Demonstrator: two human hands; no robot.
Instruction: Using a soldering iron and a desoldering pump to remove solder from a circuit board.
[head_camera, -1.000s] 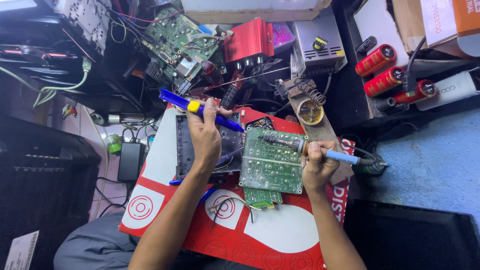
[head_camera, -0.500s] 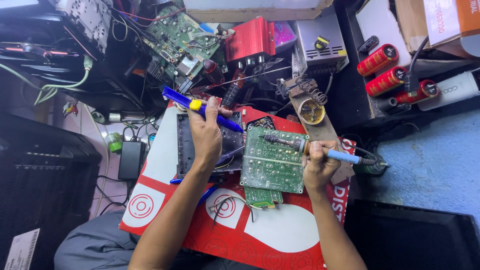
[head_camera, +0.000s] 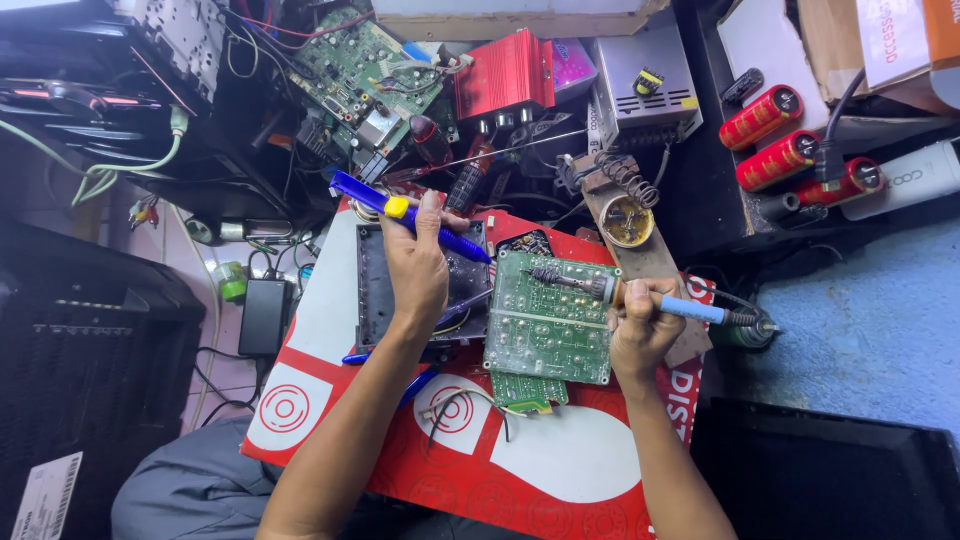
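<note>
A green circuit board (head_camera: 550, 320) lies solder side up on a red and white board (head_camera: 560, 470) across my lap. My right hand (head_camera: 640, 325) grips a soldering iron (head_camera: 620, 292) with a blue handle, its tip resting on the upper part of the circuit board. My left hand (head_camera: 415, 265) holds a blue desoldering pump (head_camera: 400, 212) with a yellow button, its nozzle pointing toward the circuit board's top left corner. Under that hand sits a dark plastic housing (head_camera: 375, 290).
A wooden iron stand with a coil and a round tin (head_camera: 628, 215) sits just behind the board. Further back are a red heatsinked amplifier (head_camera: 505, 75), another green circuit board (head_camera: 365, 65), a metal power supply (head_camera: 640, 85) and three red capacitors (head_camera: 790, 155). A black adapter (head_camera: 265, 315) lies at left.
Both hands hold nearly still. The pump has shifted very slightly; the iron tip stays on the board.
</note>
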